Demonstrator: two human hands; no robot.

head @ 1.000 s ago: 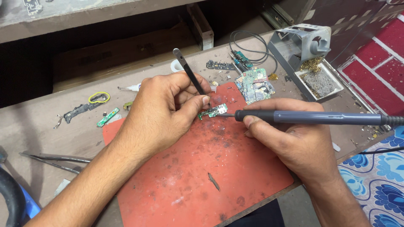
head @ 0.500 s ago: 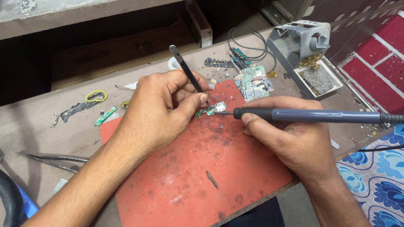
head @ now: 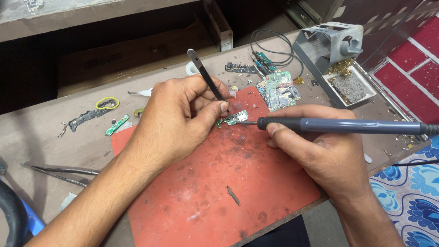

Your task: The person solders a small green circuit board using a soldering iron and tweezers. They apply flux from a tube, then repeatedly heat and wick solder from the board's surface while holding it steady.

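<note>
I see one small green circuit board (head: 232,119) lying near the far edge of the red mat (head: 219,192), pinned there by black tweezers (head: 208,77) pinched between thumb and fingers of my left hand (head: 178,121). My right hand (head: 320,155) is closed around the grey handle of one soldering iron (head: 338,126), its tip touching the board's right end; the handle runs off toward the right edge of the worktop (head: 41,142), where its cord leaves view.

On the mat, the near half is open apart from one small dark sliver (head: 233,195) near the middle; the mat's near edge hangs close to the worktop's front edge.

Beyond the mat's far right corner lies one larger green circuit board (head: 279,89), overlapping the mat's edge, with two narrow board strips (head: 249,66) and a loop of black cable (head: 270,45) past it. Farther right of that stands one grey iron stand (head: 329,43) with a tray holding a sponge and brass wool, near the worktop's right edge.

Left of the mat lie one slim green board strip (head: 116,125), one yellow ring (head: 107,102) and one dark bracket piece (head: 84,119); a second pair of tweezers (head: 59,171) lies toward the near left edge. Between these the worktop left of the mat has open room.
</note>
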